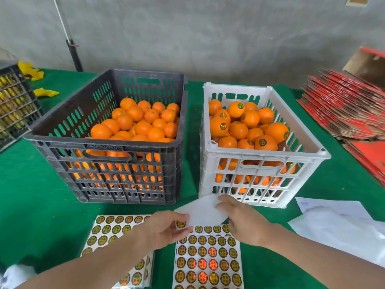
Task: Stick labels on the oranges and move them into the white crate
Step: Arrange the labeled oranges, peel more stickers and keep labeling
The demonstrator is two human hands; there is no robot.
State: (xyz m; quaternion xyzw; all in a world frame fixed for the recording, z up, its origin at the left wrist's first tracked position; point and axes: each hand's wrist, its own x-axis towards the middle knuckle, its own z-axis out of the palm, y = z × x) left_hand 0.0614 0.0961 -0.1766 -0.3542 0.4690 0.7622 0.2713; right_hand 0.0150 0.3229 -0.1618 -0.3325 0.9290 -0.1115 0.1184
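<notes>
Before white crate point(270, 156), left hand point(164, 228) pinches label point(180, 224) (right hand point(241, 220): backing sheet point(202, 210)).

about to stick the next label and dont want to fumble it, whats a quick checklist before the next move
1. Grip of the left hand on a label: ok, pinched at the fingertips.
2. Label fully off the label sheet: cannot tell, it overlaps the curled-back end.
3. Sheet steadied by the right hand: ok, it holds the curled-back end.
4. Orange ready for the label: not ok, neither hand holds one.
5. Supply of unlabelled oranges in the black crate: ok, plenty.
6. Room in the white crate: ok, the fruit appears to sit below the rim.
</notes>
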